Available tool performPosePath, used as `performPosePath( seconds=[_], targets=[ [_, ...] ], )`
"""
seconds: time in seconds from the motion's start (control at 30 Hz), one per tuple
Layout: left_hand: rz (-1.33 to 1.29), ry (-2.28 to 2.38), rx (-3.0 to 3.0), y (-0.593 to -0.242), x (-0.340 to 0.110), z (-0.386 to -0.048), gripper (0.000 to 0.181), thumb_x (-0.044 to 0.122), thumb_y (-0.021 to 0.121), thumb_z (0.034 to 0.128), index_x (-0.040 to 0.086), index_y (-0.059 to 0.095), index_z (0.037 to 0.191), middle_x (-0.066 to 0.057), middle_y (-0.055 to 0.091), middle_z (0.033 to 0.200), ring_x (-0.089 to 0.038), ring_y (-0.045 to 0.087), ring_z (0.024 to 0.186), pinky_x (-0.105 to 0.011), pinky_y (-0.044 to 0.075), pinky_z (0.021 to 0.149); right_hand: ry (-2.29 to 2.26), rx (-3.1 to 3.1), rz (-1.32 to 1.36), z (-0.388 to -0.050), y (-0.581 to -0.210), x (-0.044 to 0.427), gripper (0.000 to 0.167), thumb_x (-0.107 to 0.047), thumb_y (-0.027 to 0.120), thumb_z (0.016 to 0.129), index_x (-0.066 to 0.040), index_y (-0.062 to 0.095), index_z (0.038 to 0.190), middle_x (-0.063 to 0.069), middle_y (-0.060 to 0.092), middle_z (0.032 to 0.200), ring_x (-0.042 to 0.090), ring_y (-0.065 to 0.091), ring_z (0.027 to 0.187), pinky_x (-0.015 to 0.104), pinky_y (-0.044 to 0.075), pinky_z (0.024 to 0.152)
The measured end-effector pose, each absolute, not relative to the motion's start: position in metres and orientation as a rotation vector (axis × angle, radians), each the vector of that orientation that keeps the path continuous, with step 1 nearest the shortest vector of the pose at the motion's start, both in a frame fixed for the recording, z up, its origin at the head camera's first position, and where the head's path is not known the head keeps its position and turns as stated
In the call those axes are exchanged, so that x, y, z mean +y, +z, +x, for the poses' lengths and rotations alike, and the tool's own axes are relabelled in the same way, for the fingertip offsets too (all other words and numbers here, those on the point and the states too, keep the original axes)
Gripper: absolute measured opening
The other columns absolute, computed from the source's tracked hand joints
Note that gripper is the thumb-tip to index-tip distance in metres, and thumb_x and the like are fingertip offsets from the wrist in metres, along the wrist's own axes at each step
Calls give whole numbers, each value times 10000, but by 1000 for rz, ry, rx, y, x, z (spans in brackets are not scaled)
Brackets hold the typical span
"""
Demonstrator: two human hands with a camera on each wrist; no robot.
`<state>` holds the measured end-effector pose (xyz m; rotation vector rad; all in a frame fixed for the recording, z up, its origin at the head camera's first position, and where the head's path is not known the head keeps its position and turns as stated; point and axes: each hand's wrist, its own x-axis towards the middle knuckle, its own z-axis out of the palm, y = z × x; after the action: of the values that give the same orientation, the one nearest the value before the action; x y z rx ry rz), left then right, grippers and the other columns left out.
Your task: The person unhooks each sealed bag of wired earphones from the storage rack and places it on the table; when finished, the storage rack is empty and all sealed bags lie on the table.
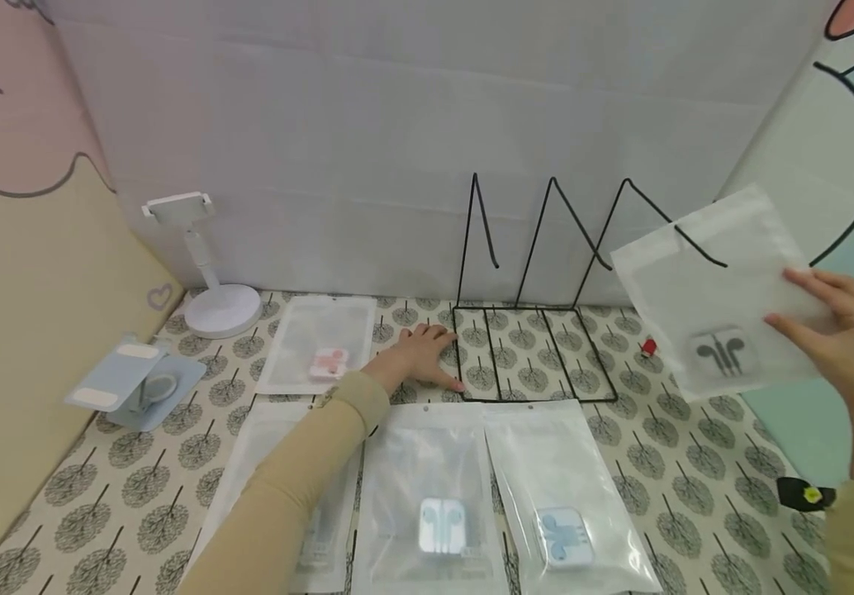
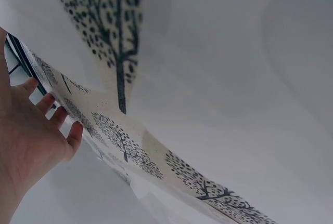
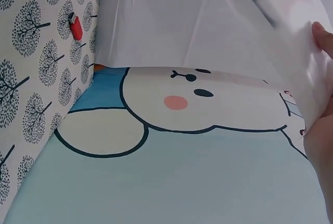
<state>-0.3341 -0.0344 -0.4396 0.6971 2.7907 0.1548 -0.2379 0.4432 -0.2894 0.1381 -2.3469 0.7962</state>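
Note:
My right hand (image 1: 851, 339) pinches the side of a frosted white pouch (image 1: 724, 306) between thumb and fingers, holding it raised at the right. A small square case with dark earphones (image 1: 726, 353) shows through it. One slanting wire end of a black wire rack (image 1: 534, 402) crosses the pouch's upper part. Spread on the tabletop, my left hand (image 1: 423, 357) has its fingertips at the rack's left edge. In the left wrist view, that hand (image 2: 36, 135) shows loosely bent fingers near the dark wire. The right wrist view shows the pouch (image 3: 294, 42) in my right hand (image 3: 321, 115).
Similar pouches lie flat: one with a pink case (image 1: 329, 362) behind, two with blue cases (image 1: 442, 525) (image 1: 563, 535) in front, another under my left arm. A white stand (image 1: 222, 310) and grey-blue folding stand (image 1: 148, 384) are left. A red object (image 1: 647, 347) lies right of the rack.

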Motion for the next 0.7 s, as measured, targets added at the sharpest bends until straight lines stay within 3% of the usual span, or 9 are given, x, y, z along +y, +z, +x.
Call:
performPosePath(
  seconds=[0.37,0.57,0.7],
  targets=[
    [697,150,2808,-440,-35,-334,1113,839,534,656,250,161,1523,-39,157,1575,-312,171,1421,-544,215,1102,980,-2343,296,-217,-285,463,585,120,627,827,-128,526,1347,-259,427,1199,-130,460,942,-36,386,665],
    [691,154,2806,-439,-35,-333,1099,829,540,664,256,163,1523,-40,156,1575,-311,161,1425,-553,200,1106,872,-2466,206,-206,-282,471,597,34,606,882,-221,458,1401,-319,344,1242,-205,414,872,-36,374,580],
    [689,151,2805,-439,-35,-333,1095,823,543,670,254,160,1523,-44,150,1577,-315,153,1428,-560,185,1113,765,-2486,200,-201,-282,475,590,17,590,899,-229,438,1412,-362,308,1199,-247,389,814,-39,356,543]
  ],
)
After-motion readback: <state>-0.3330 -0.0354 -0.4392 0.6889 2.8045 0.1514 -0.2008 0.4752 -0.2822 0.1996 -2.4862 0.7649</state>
